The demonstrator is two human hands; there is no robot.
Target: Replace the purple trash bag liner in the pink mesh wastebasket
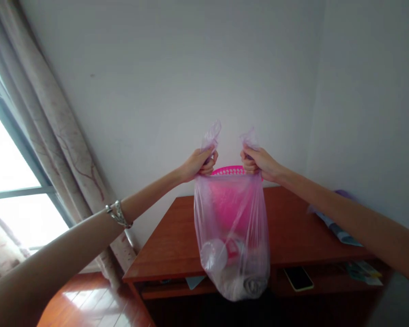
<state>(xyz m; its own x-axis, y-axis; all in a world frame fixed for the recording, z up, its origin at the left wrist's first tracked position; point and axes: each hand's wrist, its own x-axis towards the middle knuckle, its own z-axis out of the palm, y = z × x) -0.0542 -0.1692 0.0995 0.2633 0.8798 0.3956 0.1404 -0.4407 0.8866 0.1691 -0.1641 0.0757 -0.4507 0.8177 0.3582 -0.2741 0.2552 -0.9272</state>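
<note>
The plastic bag hangs in the air in front of the wooden desk, its lower end overlapping the desk front in view. A clear plastic cup and a rolled grey cloth lie at its bottom. The left hand and right hand are closed in fists, each pressing one gathered bag handle, well apart. A pink basket shows between them; whether it lies inside the bag cannot be determined. A phone lies on the shelf below the desktop.
</note>
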